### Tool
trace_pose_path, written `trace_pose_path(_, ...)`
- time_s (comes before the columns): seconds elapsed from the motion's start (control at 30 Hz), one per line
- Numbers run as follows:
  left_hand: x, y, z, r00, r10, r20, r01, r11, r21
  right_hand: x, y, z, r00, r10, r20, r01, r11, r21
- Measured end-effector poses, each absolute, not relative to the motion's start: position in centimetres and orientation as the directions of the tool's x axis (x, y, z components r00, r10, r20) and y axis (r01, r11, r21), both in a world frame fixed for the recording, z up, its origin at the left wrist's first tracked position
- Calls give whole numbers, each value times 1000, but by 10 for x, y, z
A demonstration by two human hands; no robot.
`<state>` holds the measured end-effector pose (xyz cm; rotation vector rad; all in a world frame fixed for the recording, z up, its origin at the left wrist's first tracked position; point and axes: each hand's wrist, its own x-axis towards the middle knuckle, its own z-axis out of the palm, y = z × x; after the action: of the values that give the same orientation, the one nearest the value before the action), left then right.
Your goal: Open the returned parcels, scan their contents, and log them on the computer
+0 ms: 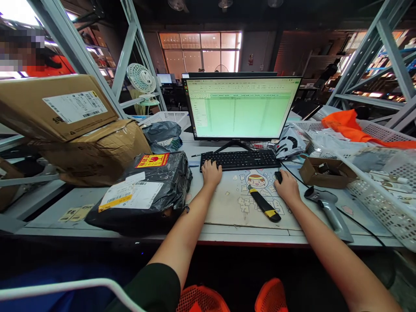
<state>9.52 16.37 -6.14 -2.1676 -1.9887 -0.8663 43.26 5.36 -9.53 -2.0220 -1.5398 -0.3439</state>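
Observation:
My left hand rests on the left end of a black keyboard, its fingers spread over the keys. A black computer mouse is under the fingers of my right hand, which curl over it. Between my forearms a black and yellow utility knife lies on a printed desk mat. Behind the keyboard a monitor displays a spreadsheet. A grey barcode scanner lies just right of my right hand.
At left are a black-wrapped parcel and stacked cardboard boxes. A small open box and white plastic baskets stand at right. A small fan is behind. Another person is at the far left.

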Motion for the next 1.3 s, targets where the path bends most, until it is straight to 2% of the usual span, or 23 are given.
trace_pose_path(0.27,95,165,-62,1,897,442,936,-156,315,430,51,-93,324,806,495,938,-204,-281)
trace_pose_path(0.87,94,165,-63,5,898,440,933,-162,320,435,54,-99,316,788,528,937,-173,-303)
trace_pose_path(1.3,94,164,-63,5,903,431,933,-159,324,437,57,-101,301,796,526,945,-176,-275)
